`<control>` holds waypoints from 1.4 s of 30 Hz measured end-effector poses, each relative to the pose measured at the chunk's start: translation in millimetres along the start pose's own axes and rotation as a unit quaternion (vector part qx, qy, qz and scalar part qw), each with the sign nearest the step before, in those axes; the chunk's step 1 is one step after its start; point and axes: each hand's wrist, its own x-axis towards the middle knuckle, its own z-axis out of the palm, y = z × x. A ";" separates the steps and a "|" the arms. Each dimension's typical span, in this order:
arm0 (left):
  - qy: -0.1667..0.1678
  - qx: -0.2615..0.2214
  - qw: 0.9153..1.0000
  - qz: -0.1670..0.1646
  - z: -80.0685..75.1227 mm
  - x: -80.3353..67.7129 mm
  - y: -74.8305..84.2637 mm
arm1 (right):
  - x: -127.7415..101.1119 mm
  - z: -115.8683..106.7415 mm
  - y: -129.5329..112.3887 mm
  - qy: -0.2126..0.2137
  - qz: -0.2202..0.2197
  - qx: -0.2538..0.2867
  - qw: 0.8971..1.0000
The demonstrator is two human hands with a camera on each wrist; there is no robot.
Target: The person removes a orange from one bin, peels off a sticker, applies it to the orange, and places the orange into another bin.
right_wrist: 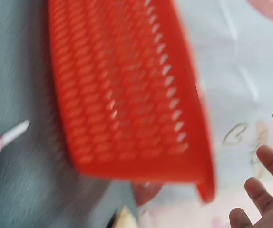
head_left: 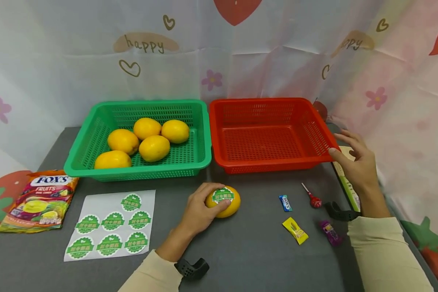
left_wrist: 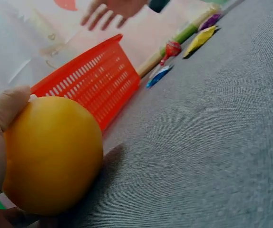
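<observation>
My left hand (head_left: 200, 209) grips a yellow lemon (head_left: 224, 201) on the grey table; a green round sticker (head_left: 222, 195) sits on top of the fruit. The left wrist view shows the lemon (left_wrist: 51, 154) held in my palm, my thumb (left_wrist: 5, 107) curled over it. My right hand (head_left: 354, 156) hovers with relaxed fingers at the right rim of the red basket (head_left: 270, 162), thumb close to its corner. The right wrist view shows the red basket (right_wrist: 127, 95) blurred, with my fingertips (right_wrist: 265, 190) spread beside it. A green basket (head_left: 135, 168) holds several lemons (head_left: 154, 148).
A sticker sheet (head_left: 111, 227) with several green stickers lies at front left beside a Fox's candy bag (head_left: 40, 200). Wrapped candies, blue (head_left: 285, 202), yellow (head_left: 295, 230) and purple (head_left: 330, 232), and a red lollipop (head_left: 314, 199) lie at front right. A printed backdrop hangs behind.
</observation>
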 end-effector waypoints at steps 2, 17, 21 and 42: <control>-0.009 0.005 1.000 -0.003 -0.9 -0.1 0.7 | 1.3 -2.7 9.6 -0.018 0.018 -0.016 1.000; -0.104 0.045 0.993 -0.030 -15.6 5.0 5.4 | 4.9 -9.3 42.0 -0.115 0.082 -0.050 0.989; -0.135 0.031 0.989 -0.042 -20.8 8.3 13.6 | 4.7 -9.2 40.2 -0.117 0.085 -0.047 0.988; -0.170 0.061 0.982 -0.052 -57.9 154.5 92.1 | 3.3 -3.7 45.3 -0.109 0.062 -0.030 0.992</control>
